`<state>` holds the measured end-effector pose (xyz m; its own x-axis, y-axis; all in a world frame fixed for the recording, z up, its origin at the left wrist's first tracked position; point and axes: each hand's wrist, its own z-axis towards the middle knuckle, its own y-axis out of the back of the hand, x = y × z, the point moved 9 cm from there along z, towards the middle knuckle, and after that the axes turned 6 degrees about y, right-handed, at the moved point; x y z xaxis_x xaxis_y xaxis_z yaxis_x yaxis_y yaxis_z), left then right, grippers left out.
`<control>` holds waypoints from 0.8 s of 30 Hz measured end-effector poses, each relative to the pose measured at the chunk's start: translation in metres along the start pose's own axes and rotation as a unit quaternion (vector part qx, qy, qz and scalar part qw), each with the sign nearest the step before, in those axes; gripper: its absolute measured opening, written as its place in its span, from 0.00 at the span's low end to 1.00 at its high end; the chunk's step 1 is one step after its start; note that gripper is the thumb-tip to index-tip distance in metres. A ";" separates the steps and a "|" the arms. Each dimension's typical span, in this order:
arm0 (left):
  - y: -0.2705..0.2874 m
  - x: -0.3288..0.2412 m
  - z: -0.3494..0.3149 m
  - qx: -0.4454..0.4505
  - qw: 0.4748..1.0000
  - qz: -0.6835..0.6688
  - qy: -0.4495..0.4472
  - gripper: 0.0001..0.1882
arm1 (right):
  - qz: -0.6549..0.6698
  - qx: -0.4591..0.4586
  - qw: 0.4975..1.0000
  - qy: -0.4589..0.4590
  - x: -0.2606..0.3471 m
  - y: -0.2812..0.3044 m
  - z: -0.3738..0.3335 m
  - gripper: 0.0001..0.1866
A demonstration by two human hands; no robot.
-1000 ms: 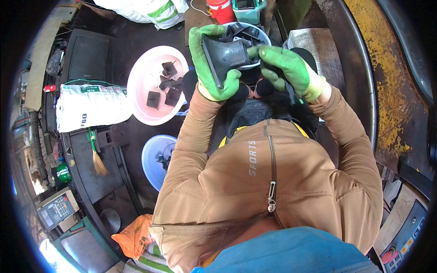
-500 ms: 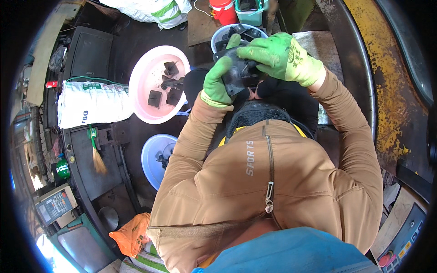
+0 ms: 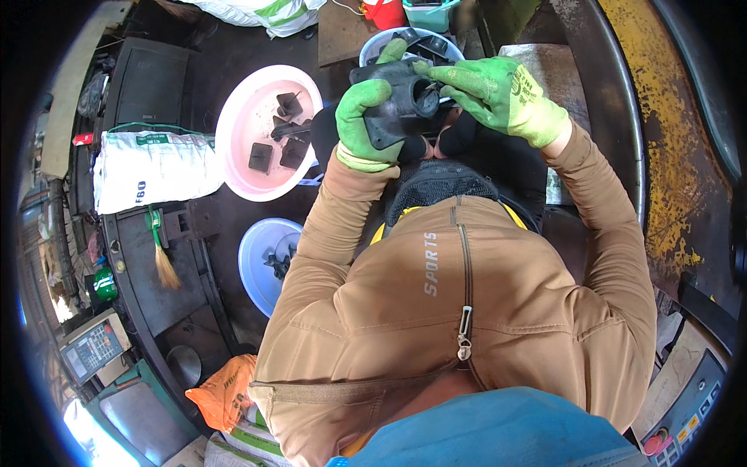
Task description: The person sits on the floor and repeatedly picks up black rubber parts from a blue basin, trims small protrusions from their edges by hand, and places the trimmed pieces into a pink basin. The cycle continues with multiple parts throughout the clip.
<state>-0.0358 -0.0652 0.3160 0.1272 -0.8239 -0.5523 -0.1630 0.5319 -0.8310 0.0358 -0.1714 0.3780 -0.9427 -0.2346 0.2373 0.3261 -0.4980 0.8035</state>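
Workshop: grimy dark machine bed [image 3: 156, 257], rusty yellow metal [image 3: 661, 117], basins of black parts [image 3: 257, 132].

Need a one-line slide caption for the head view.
Green-gloved left hand grips a black rubber part while the right hand works its top, above a pink basin.

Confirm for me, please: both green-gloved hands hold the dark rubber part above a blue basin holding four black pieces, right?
Not quite: the head view shows that the basin holding the black pieces is pink, not blue. Both the left hand and right hand hold the dark rubber part.
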 end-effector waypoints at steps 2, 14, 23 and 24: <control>-0.005 -0.012 -0.002 0.000 0.997 0.067 -0.050 0.40 | 0.011 -0.014 1.000 0.007 0.005 -0.001 0.000 0.18; -0.019 -0.029 -0.008 0.095 0.984 0.055 -0.142 0.46 | 0.325 -0.065 0.905 -0.267 0.008 -0.029 -0.013 0.14; -0.024 -0.049 -0.021 0.078 0.865 0.349 -0.352 0.47 | 0.526 -0.042 0.731 -0.432 0.022 -0.045 -0.023 0.19; -0.026 -0.051 -0.021 0.086 0.845 0.380 -0.366 0.47 | 0.552 -0.041 0.704 -0.445 0.025 -0.047 -0.023 0.19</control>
<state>-0.0591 -0.0408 0.3671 0.6315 0.0775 -0.7715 -0.3336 0.9254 -0.1800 -0.0017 -0.1730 0.3333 0.2292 0.0812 0.9700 0.8633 -0.4774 -0.1640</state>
